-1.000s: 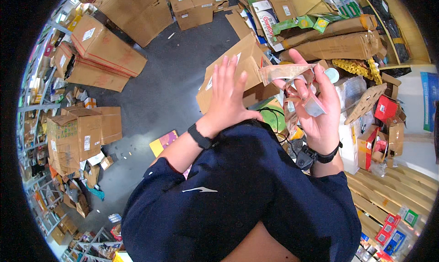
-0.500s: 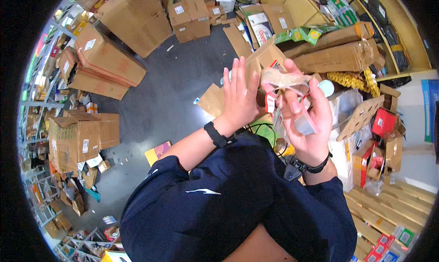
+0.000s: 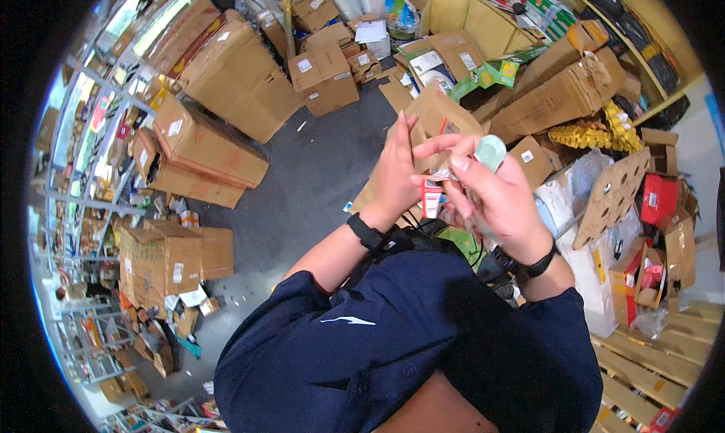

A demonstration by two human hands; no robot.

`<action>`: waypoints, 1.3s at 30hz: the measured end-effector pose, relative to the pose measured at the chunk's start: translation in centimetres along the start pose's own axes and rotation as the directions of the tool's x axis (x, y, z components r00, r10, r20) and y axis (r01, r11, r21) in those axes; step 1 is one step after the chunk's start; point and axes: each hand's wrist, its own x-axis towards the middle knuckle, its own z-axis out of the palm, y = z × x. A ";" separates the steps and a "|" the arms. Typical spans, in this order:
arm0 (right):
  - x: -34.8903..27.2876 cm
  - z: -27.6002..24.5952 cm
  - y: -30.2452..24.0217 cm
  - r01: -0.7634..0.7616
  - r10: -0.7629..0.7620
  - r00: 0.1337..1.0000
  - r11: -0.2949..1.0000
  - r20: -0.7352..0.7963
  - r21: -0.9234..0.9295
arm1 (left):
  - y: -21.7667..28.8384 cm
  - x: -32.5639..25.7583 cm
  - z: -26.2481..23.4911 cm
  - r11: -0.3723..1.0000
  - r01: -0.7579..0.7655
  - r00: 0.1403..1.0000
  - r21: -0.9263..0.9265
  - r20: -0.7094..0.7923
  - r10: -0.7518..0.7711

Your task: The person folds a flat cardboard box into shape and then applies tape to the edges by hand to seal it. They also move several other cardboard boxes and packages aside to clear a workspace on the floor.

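1. Right grip (image 3: 504, 199): fingers curled round a crumpled tape-like strip (image 3: 442, 174); pale green disc (image 3: 491, 153) at the same hand.
2. Left grip (image 3: 398, 168): open, fingers straight, just beside a red-and-white label (image 3: 431, 199). Contact: can't tell.
3. Brown carton (image 3: 444, 109) just beyond my hands, far side.
4. My reading: strip gathered, not yet let go; whether the label is parted from it, I can't tell.

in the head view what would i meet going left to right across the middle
Grey metal shelving, brown cartons at left, left hand, right hand, cardboard sheet with holes, red box.
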 end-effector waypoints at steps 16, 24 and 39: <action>-5.4 -12.2 -5.1 -0.209 -0.087 0.871 0.825 -0.484 -0.525 | -1.9 0.0 -7.8 0.992 0.064 0.995 0.109 0.065 -0.072; -1.3 -13.2 0.8 -0.403 -0.141 0.803 0.586 -0.579 -0.703 | -1.5 -0.5 -8.2 0.979 0.041 0.999 0.197 -0.037 -0.034; 3.8 -22.7 11.0 -0.613 -0.422 0.696 0.072 -0.581 -0.787 | -16.2 -7.3 -18.4 0.757 0.625 0.780 0.191 -0.176 -0.600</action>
